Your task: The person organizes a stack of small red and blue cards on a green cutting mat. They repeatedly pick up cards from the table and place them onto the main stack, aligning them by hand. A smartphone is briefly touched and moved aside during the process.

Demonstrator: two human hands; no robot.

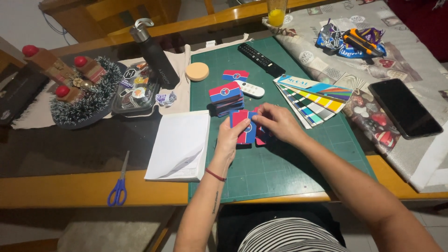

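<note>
Both hands work mid-mat (289, 172): left hand (229, 139) fingers clasp red-blue cards (242, 128), right hand (279, 122) pinches one from above; a stack (226, 97) lies behind, toward the far edge, progress unclear

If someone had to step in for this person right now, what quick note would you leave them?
Left hand holds a fan of red-and-blue cards upright over the green cutting mat.
Right hand grips the same cards from the other side.
A stack of matching cards lies on the mat behind, with a single card beyond it.
Done: some cards stacked. Left: the ones in hand.
</note>
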